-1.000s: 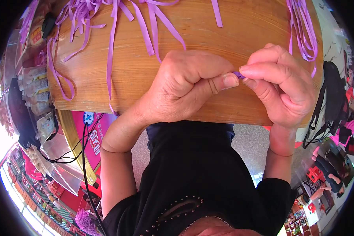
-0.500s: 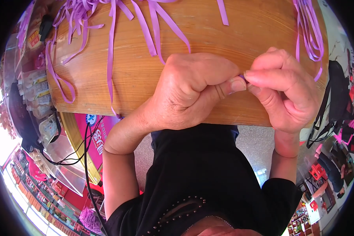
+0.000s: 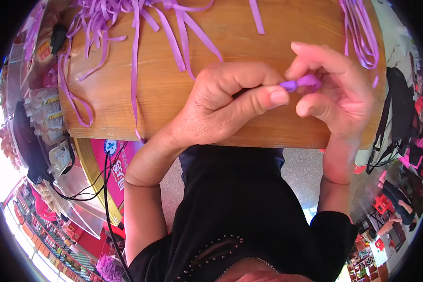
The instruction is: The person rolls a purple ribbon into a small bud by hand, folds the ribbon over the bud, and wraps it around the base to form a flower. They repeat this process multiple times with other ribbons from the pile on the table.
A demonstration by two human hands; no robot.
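Between the thumb and bent forefinger of my left hand [image 3: 223, 103] is the end of a small purple ribbon piece [image 3: 289, 85], folded or rolled tight there. A short loop of the ribbon sticks out toward my right hand [image 3: 340, 87]. The right hand is open around that loop, thumb and fingers apart. Whether a fingertip still touches the ribbon I cannot tell. Both hands are above the near part of a wooden table [image 3: 249, 51].
A tangled heap of purple ribbons [image 3: 105, 21] lies at the far left, with loose ends trailing nearer. At the far right is a looped ribbon bundle [image 3: 366, 42]. A black bag [image 3: 395, 110] hangs beyond the right edge. Black cables [image 3: 103, 176] run down at the left.
My right thumb and fingers have parted from their pinch, and the ribbon loop now shows between the hands. My left hand keeps its grip. The view has shifted slightly.
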